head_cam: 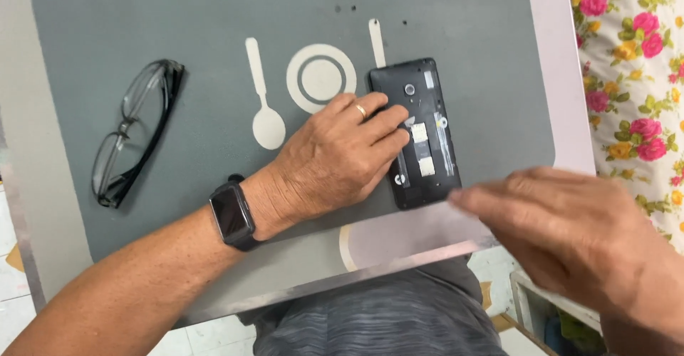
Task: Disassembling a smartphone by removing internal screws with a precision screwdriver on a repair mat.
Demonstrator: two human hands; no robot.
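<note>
A black phone (420,92) lies face down on the grey table (214,14) with its back cover off, so its inner slots and camera lens show. My left hand (335,160) rests flat on the table beside it, fingertips pressing on the phone's left edge; a ring sits on one finger and a dark smartwatch (231,215) on the wrist. My right hand (570,235) is blurred, hovering near the table's front right edge just below the phone, fingers extended, with nothing seen in it.
Black-framed glasses (132,131) lie folded open at the left. Printed spoon (262,96), plate (320,78) and knife shapes mark the tabletop. A floral cloth (634,78) hangs at the right. The table's front edge runs just above my lap.
</note>
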